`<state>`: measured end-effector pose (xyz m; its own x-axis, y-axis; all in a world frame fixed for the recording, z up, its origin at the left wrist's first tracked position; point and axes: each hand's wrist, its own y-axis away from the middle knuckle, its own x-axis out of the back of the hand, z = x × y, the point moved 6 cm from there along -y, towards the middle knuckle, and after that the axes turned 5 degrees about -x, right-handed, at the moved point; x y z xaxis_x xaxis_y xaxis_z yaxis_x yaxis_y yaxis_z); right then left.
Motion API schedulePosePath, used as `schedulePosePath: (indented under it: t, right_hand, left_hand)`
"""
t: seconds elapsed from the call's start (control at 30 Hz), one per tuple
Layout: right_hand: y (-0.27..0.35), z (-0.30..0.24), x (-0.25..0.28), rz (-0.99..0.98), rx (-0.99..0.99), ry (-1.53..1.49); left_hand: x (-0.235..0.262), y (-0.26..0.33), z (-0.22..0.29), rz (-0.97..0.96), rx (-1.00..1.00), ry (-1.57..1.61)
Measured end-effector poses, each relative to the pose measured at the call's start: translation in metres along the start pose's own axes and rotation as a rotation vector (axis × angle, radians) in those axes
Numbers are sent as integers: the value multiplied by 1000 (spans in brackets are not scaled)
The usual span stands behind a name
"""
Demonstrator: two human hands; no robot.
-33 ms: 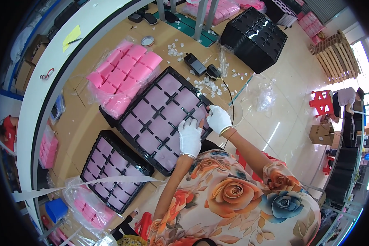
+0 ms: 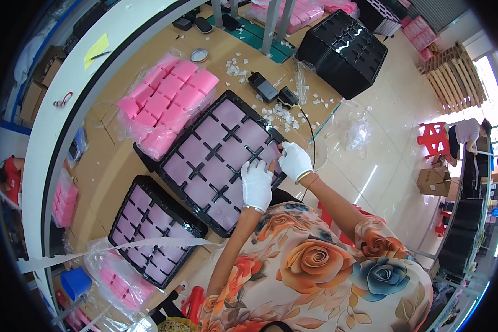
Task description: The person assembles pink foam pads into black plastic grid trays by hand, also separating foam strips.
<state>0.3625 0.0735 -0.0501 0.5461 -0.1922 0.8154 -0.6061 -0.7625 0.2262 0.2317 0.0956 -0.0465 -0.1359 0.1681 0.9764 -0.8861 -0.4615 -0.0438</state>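
The black tray (image 2: 189,199) lies right in front of me on the table, turned cornerwise, with lilac pieces (image 2: 226,169) filling its pockets between the raised crosses. My left hand (image 2: 256,185), white-gloved, rests on it palm down, fingers stretched out and gripping nothing that I can see. My right hand (image 2: 296,162) is at the corner on my right, fingers curled in at the rim; whether they pinch the lilac piece there I can't tell, since my own glove hides it. Bare fingertips show on both hands, so skin could mark a lilac surface if I rub it. Pressing unevenly might crease a piece or leave an edge riding up on a cross, and leaning hard on this one corner could tip or slide the whole tray.

Just beyond, the loose white scraps (image 2: 285,117) lie close to the tray's far side — a brush of my right sleeve or glove could carry one in under a piece. The black cable (image 2: 314,138) runs down near my right wrist; snagging it could drag the dark handheld device (image 2: 262,87) or the adapter. The bagged pink foam (image 2: 174,91) crowds the left rim, so a nudge there may shift things. Farther left, a white strip (image 2: 143,242) hangs across the second tray (image 2: 174,198) — something my left elbow could catch.
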Motion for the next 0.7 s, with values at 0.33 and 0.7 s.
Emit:
schedulePosePath:
  t: [0.33, 0.7]
  right_hand:
    - [4, -6, 3, -21, -54, -62]
    - [7, -9, 31, 295, 249, 48]
  left_hand:
    - [-11, -13, 1, -63, 42, -73]
    - [-7, -19, 3, -136, 81, -116]
